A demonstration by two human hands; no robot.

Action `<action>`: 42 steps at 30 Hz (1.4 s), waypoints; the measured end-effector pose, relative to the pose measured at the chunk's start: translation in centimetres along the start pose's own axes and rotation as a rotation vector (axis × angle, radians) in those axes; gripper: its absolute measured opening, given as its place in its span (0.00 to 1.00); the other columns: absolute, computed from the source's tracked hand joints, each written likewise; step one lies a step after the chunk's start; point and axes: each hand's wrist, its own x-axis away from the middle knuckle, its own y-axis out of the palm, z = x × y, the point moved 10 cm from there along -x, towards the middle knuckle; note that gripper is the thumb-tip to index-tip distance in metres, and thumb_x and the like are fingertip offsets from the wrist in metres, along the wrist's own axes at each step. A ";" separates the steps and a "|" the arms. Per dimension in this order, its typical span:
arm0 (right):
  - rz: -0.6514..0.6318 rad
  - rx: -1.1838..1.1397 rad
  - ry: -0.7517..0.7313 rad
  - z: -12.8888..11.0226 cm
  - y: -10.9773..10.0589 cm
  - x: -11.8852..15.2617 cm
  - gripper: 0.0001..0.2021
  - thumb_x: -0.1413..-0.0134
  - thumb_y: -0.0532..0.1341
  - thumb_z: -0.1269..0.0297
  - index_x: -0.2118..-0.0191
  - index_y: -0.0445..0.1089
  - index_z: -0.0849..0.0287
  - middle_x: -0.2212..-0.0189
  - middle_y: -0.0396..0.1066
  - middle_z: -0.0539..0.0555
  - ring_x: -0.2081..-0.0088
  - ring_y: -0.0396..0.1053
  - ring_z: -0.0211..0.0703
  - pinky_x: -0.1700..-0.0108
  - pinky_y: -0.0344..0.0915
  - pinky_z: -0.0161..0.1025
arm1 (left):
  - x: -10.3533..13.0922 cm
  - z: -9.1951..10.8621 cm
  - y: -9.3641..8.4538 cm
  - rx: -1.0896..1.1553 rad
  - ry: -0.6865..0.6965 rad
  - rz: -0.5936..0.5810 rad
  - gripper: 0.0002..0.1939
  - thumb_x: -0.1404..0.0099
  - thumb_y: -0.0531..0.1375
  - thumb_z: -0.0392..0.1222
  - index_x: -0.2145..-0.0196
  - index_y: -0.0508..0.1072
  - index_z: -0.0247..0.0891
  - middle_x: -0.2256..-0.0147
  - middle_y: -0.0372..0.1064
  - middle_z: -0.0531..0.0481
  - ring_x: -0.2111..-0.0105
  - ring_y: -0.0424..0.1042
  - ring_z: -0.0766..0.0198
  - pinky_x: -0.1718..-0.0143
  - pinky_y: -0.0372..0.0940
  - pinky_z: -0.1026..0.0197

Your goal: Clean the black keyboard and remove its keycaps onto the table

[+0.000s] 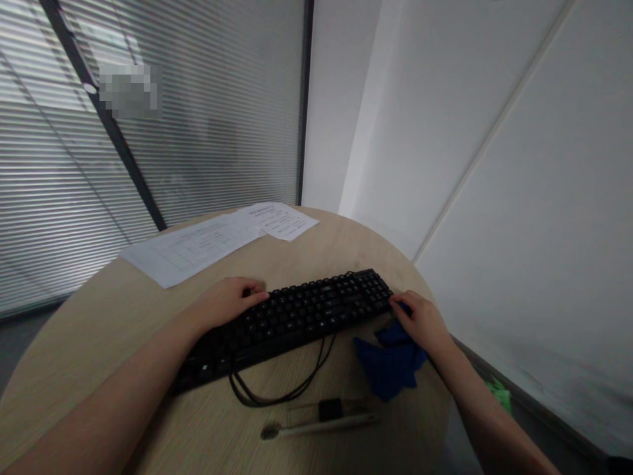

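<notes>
A black keyboard [316, 310] with a number pad lies aslant across the round table, its left end nearer to me. My left hand [232, 300] is closed on its far edge, the thumb over the top and the other fingers curled, partly hidden. At the right end, my right hand [418, 320] pinches the keyboard's corner between thumb and fingers. A crumpled blue cloth [388, 366] lies beneath and beside that hand, and some of its blue shows between the fingers. The keyboard's black cable [277, 399] loops out on the near side.
A toothbrush-like brush [316, 425] lies near me beside a small clear item with a black band [330, 410]. Printed paper sheets [198, 247] rest on the far left of the wooden tabletop [341, 237]. Blinds [222, 119] and a white wall [494, 165] stand behind.
</notes>
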 end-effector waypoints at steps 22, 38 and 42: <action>-0.016 -0.039 -0.037 -2.4 -0.3 -0.3 0.12 0.33 0.55 0.61 0.60 0.77 0.55 0.63 0.75 0.56 0.61 0.74 0.48 0.57 0.68 0.43 | -0.1 -0.3 0.3 -0.002 0.019 -0.008 0.22 0.35 0.53 0.62 0.70 0.75 0.41 0.71 0.74 0.51 0.67 0.72 0.58 0.65 0.58 0.59; 0.012 0.022 -0.017 -2.4 -0.6 -0.2 0.11 0.34 0.56 0.63 0.61 0.76 0.57 0.64 0.76 0.56 0.61 0.75 0.50 0.59 0.68 0.44 | -0.1 -0.1 0.3 -0.015 0.016 -0.010 0.22 0.34 0.53 0.61 0.71 0.74 0.41 0.71 0.74 0.51 0.69 0.71 0.59 0.66 0.57 0.59; 0.005 0.008 -0.055 -3.0 -0.5 -0.1 0.11 0.34 0.56 0.64 0.61 0.76 0.57 0.65 0.75 0.56 0.62 0.74 0.49 0.58 0.68 0.43 | 0.0 -0.1 0.3 -0.023 0.020 -0.011 0.22 0.34 0.53 0.61 0.71 0.74 0.41 0.71 0.75 0.51 0.68 0.71 0.59 0.67 0.57 0.59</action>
